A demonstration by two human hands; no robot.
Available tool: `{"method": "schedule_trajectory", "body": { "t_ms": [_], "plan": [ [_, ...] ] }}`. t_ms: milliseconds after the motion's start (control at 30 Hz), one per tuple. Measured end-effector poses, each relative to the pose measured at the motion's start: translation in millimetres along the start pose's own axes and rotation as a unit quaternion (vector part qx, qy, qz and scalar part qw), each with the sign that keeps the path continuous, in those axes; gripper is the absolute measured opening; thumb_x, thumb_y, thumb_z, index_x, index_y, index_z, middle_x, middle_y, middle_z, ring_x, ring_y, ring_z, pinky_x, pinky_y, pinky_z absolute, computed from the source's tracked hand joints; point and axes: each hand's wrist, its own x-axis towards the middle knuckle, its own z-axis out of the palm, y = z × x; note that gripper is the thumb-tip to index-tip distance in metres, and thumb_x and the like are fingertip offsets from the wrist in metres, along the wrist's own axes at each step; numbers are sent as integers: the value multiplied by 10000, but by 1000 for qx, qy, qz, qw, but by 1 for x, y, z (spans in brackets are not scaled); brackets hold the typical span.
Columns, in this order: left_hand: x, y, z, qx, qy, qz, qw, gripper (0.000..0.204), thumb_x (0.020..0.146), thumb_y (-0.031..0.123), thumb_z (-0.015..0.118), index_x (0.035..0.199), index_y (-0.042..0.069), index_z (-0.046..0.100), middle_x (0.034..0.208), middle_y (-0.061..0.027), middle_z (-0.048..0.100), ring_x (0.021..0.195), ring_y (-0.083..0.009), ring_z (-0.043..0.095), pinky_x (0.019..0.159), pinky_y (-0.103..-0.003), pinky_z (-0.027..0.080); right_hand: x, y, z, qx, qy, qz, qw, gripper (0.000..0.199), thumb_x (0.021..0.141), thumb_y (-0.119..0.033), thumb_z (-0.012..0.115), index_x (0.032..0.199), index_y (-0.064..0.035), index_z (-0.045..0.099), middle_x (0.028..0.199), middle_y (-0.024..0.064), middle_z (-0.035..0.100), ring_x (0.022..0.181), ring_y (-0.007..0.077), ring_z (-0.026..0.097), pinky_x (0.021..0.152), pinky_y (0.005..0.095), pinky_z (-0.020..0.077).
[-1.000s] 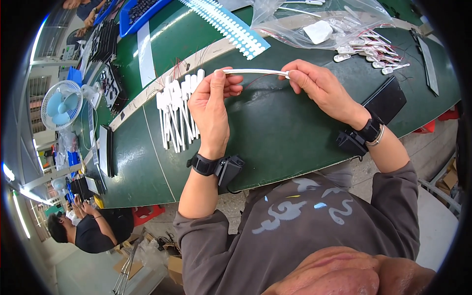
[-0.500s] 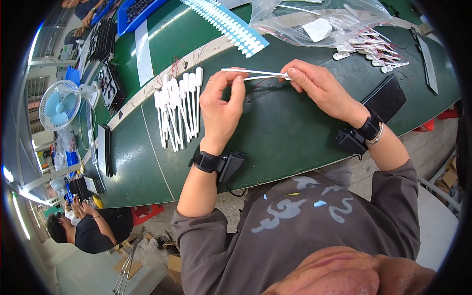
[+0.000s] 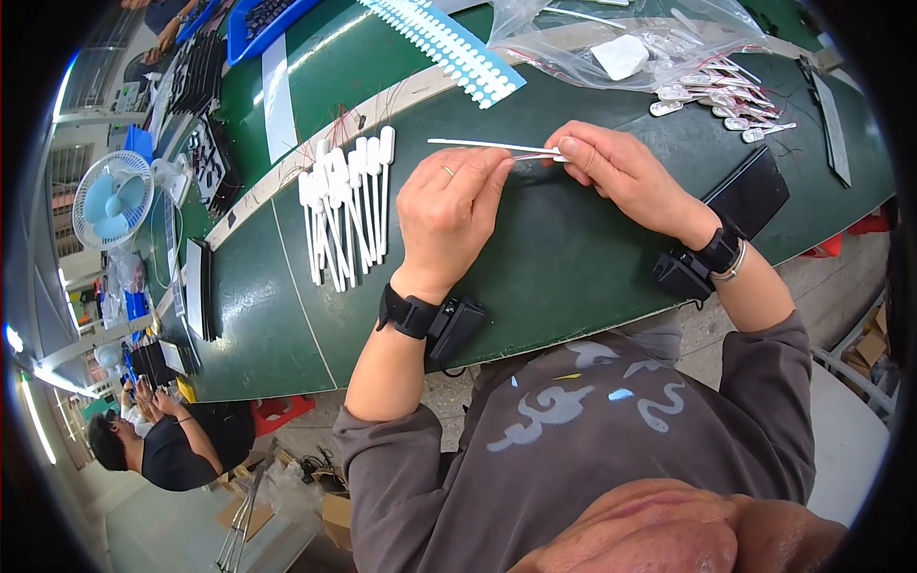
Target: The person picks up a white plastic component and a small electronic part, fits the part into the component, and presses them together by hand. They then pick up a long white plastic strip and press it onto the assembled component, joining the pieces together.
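Observation:
My right hand (image 3: 626, 177) pinches the right end of a slim white stick (image 3: 478, 144) between thumb and forefinger; the held end is partly hidden by the fingertips. The stick points left, above the back of my left hand (image 3: 449, 210). The left fingers are closed on a thin wire (image 3: 527, 158) that runs across to the right fingertips. Left of my left hand lies a row of white flat-headed sticks (image 3: 358, 196), with heads away from me and fine dark red wires at their far ends.
A clear plastic bag (image 3: 573, 48) lies at the back, beside a pile of small white wired pieces (image 3: 712, 95). A light blue sheet with white tabs (image 3: 449, 53) is left of it. A black flat case (image 3: 750, 196) lies near my right wrist. A fan (image 3: 113, 201) stands far left.
My left hand has moved slightly right and turned, its fingertips now nearer my right hand. The lower white length between the hands is largely covered. The right hand stays almost in place.

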Motion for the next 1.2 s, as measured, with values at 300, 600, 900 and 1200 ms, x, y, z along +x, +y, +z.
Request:
{"method": "schedule_trajectory", "body": {
  "t_ms": [300, 600, 900, 1200],
  "plan": [
    [-8, 15, 0, -136, -71, -276, 949, 111, 913, 131, 719, 964, 41, 757, 785, -83, 734, 650, -183, 693, 609, -285, 529, 2, 7, 0, -138, 39, -105, 984, 266, 1073, -238, 473, 1068, -1, 592, 708, 60, 485, 639, 178, 480, 610, 325, 411],
    [-1, 12, -6, -333, -112, -446, 823, 198, 974, 152, 666, 1003, -29, 741, 840, -76, 734, 719, -115, 686, 641, -248, 553, 3, 9, -3, -171, 23, -108, 979, 247, 1066, -222, 483, 1069, -2, 595, 723, 89, 515, 649, 210, 506, 621, 340, 425],
    [-9, 7, 2, -365, -72, -433, 821, 235, 1001, 166, 625, 1084, -37, 711, 911, -81, 697, 760, -101, 663, 646, -235, 549, 3, 11, -1, -182, 51, -121, 974, 235, 1063, -214, 489, 1068, -5, 599, 737, 90, 523, 662, 209, 515, 630, 333, 431],
    [0, -13, -17, -492, -155, -510, 689, 260, 992, 169, 626, 1130, -46, 672, 941, -113, 718, 753, -132, 690, 546, -234, 544, 3, 2, -4, -156, 14, -97, 983, 255, 1075, -235, 468, 1065, -17, 600, 737, 65, 498, 656, 171, 475, 621, 306, 411]
  ]
}}
